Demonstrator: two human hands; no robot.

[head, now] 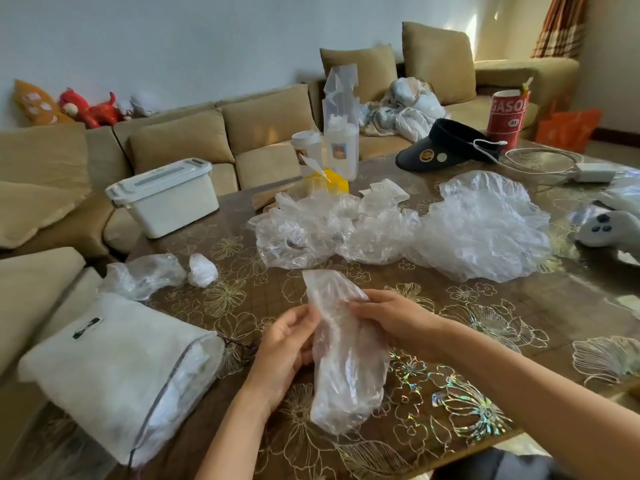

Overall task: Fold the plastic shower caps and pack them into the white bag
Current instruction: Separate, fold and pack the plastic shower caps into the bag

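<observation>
The person's left hand and right hand are bare, and both forearms are uncovered right up to the frame's bottom edge. A patch of dark bluish-black clothing shows beneath the right forearm.

Thin, crinkled clear plastic shower caps lie on a glossy table beside a fuzzy white cloth bag.

Head view looks down, close over table.
</observation>
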